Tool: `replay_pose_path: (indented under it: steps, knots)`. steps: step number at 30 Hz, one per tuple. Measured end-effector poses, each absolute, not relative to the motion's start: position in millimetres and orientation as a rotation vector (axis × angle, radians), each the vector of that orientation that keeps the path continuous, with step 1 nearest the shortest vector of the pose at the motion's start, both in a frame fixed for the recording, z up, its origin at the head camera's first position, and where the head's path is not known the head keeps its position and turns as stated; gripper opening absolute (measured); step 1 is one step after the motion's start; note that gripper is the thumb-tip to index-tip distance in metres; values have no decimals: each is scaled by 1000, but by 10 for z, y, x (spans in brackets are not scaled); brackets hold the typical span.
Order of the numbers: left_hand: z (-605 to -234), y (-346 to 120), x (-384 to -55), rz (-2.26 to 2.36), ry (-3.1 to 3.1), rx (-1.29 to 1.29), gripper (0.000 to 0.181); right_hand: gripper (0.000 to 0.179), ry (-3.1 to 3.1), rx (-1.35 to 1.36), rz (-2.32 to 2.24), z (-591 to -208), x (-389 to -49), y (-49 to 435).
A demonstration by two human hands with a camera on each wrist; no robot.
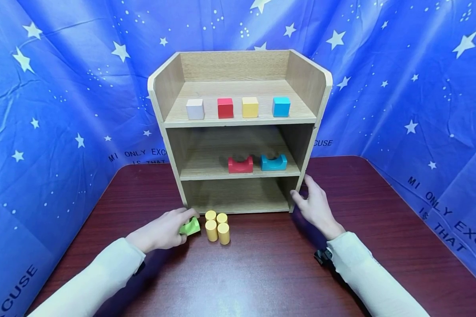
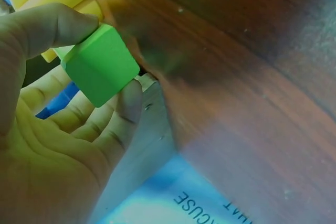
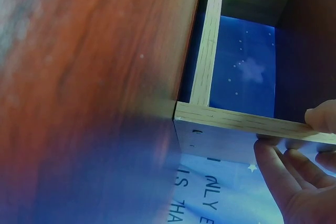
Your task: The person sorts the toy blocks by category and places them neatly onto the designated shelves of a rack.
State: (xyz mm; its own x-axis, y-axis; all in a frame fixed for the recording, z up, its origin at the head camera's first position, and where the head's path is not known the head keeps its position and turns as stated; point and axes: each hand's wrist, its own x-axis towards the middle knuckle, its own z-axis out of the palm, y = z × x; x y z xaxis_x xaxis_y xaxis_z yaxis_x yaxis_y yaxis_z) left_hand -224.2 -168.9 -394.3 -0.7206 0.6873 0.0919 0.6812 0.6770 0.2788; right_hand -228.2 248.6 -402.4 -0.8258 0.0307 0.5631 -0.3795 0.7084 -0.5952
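Observation:
My left hand (image 1: 164,229) pinches a green arch-shaped block (image 1: 190,226) between thumb and fingers, low by the shelf's front left corner. In the left wrist view the green block (image 2: 102,65) turns a flat square end to the camera. Several yellow cylinders (image 1: 211,231) stand upright in a tight group just right of that block. At the other side, my right hand (image 1: 317,209) grips the right side panel of the wooden shelf (image 1: 239,123). In the right wrist view the thumb lies at the panel's edge (image 3: 236,119) and the fingers rest along its outer face.
On the top board sit a white cube (image 1: 195,109), a red cube (image 1: 225,108), a yellow cube (image 1: 250,108) and a blue cube (image 1: 281,107). The middle board holds a red arch block (image 1: 240,165) and a blue arch block (image 1: 273,163). A starry blue curtain (image 1: 59,110) surrounds the dark red table (image 1: 262,273).

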Motion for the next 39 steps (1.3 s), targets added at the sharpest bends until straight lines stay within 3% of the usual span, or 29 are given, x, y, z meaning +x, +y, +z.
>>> replay_pose_path:
  steps: [29, 39]
  knots:
    - [-3477, -1603, -2191, 429, 2884, 1219, 59, 47, -2365, 266, 1004, -4030, -2282, 2487]
    - [-3345, -1539, -2202, 396, 2914, 1361, 57, 46, -2354, 274, 1009, -4040, -2290, 2486]
